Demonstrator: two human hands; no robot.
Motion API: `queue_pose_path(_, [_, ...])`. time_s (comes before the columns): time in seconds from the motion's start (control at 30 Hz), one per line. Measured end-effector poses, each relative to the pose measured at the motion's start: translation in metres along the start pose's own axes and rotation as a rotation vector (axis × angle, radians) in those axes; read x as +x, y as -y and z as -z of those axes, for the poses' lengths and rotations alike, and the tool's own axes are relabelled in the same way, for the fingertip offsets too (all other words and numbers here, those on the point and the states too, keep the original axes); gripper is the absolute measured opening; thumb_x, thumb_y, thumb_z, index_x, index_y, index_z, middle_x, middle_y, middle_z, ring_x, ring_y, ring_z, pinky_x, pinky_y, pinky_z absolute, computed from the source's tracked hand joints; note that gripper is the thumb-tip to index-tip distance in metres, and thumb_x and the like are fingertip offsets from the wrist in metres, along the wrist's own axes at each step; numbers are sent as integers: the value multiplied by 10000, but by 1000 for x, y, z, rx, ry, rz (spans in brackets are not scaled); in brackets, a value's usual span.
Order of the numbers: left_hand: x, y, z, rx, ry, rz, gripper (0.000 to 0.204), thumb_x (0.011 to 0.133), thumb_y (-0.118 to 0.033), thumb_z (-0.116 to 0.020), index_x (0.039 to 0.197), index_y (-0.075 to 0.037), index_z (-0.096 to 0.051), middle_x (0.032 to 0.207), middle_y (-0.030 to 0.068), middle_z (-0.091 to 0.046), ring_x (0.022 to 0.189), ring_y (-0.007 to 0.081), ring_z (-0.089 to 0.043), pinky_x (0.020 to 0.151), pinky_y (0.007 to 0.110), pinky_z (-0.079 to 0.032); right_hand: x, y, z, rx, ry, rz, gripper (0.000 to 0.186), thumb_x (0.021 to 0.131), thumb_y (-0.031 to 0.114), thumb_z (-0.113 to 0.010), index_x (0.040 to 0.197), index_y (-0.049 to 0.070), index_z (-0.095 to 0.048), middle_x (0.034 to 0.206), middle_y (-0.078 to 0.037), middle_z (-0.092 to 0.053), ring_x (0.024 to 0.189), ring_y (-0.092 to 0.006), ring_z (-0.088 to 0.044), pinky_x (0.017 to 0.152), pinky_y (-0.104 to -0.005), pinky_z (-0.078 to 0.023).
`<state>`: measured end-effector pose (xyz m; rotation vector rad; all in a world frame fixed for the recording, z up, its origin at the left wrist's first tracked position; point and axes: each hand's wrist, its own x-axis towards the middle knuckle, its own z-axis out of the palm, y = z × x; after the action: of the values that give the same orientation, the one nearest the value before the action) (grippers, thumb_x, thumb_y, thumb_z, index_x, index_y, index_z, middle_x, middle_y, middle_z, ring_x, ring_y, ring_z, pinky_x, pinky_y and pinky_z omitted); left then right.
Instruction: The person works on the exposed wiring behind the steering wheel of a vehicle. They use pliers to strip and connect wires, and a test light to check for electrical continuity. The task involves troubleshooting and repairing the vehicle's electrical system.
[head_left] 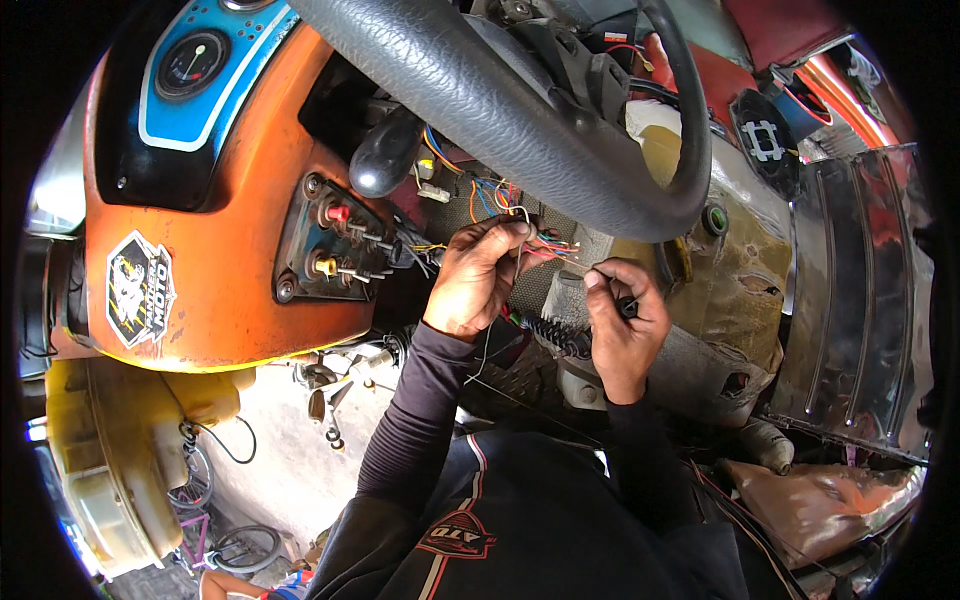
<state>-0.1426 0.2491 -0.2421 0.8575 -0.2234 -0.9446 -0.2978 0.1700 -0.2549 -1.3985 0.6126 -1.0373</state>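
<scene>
**Coloured wires (pixel 554 246) held near the steering wheel (pixel 450 90)**

The left hand (pixel 472 282) pinches the coloured wires between thumb and fingers; the right hand (pixel 630 332) presses thumb and forefinger together on a thin strand (pixel 574 262). The wires fan out between the hands, loose ends pointing right, long axis running left to right. At far left, the orange console (pixel 235 300) bears a lettered hexagonal sticker (pixel 140 288), black and white; at near centre, a lettered reddish crest (pixel 457 537) marks the dark shirt (pixel 570 510).

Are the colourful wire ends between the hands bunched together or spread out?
Spread out: the wire ends fan apart beside the left hand, pointing slightly different ways.
</scene>
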Motion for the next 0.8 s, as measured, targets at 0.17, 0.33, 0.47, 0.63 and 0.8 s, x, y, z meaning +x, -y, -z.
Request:
queue_pose_path(0.17, [2,2,13,28,32,0,226,964,-77,-616,1143,59,-633,1144,140,-683,1077,272,-674,963,477,-571,13,3,5,77,-55,-111,90,884,-10,-715,960,19,-675,833,31,-589,715,-40,-480,654,-208,-404])
queue_pose_path(0.33, [1,-1,9,6,15,11,218,963,-79,-615,1116,74,-636,1091,139,-683,1051,267,-679,946,449,-578,19,1,11,134,-49,-99,105,891,-3,-692,981,40,-659,814,19,-597,598,-45,-490,534,-209,-395])
queue_pose_path(0.47, [-3,-7,3,-24,6,12,207,952,-80,-617,1049,101,-642,993,126,-681,1001,266,-690,926,421,-580,32,4,20,342,-193,-172,70,934,79,-651,989,59,-612,842,-27,-636,523,-73,-510,452,-224,-406])
queue_pose_path(0.63, [-4,-7,6,100,-16,-4,196,949,-77,-623,1046,93,-647,1007,119,-681,989,239,-680,940,403,-562,50,6,31,591,-86,-196,113,939,126,-658,1009,60,-596,885,-48,-640,512,-112,-520,448,-248,-414])
queue_pose_path(0.8, [-1,-2,2,139,-18,-5,201,956,-100,-643,1053,76,-655,1016,106,-679,957,186,-659,918,350,-546,62,13,28,426,200,-16,137,938,111,-673,1034,52,-598,857,-22,-610,518,-93,-509,459,-247,-402])
